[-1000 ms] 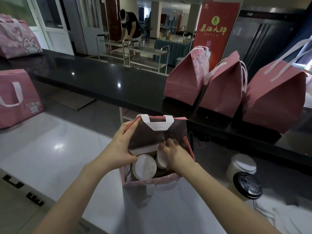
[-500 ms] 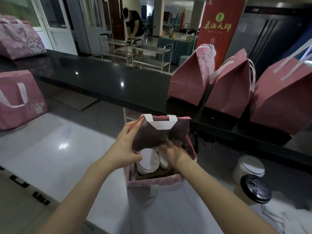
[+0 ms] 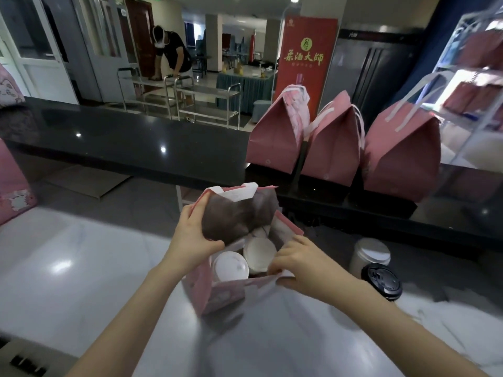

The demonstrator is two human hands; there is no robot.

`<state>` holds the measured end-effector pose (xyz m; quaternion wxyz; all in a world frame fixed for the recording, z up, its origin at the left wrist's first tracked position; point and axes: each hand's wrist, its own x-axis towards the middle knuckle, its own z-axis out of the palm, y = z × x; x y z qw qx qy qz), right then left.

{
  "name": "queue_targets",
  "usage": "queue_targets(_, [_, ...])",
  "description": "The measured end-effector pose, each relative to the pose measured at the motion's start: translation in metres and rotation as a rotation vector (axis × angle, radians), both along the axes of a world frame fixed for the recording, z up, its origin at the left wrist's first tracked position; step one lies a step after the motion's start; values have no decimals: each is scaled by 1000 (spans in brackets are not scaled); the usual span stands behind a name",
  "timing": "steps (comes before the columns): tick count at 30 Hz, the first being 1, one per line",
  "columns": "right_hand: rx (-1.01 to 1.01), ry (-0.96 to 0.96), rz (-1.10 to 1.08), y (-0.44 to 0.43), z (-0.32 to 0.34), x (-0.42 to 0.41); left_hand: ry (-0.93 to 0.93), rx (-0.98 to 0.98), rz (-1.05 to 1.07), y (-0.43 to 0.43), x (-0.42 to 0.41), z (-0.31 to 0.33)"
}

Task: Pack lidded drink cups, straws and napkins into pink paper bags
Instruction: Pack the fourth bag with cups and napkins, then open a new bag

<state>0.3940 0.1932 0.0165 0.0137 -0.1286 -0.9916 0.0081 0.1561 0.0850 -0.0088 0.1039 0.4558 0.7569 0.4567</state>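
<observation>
Withdrawn from among the lidded cups (image 3: 231, 268), the right hand (image 3: 296, 263) now pinches the near rim of the pink paper bag (image 3: 217, 297) at centre frame on the desk (image 3: 81, 268); the left hand (image 3: 194, 238) grips its far wall. Cups seated, straws and napkins likely follow.

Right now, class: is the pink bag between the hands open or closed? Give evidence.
Open. The left hand holds back a wall of the pink bag; two white lids show inside.
</observation>
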Motion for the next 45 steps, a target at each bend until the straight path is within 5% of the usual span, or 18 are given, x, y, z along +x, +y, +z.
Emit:
queue_targets(5, [233,298,-168,7,-3,26,-106,16,-53,-3,11,0])
queue_targets(15, [202,452,-534,23,0,68,443,140,-71,-19,47,-1])
queue_targets(30, [192,570,-380,30,-17,121,518,302,-53,-1,148,23])
queue_targets(36, [67,512,-445,64,-40,239,516,354,-226,45,275,2])
queue_targets(45, [-173,146,-770,150,-102,425,176,-43,-439,158,439,-89])
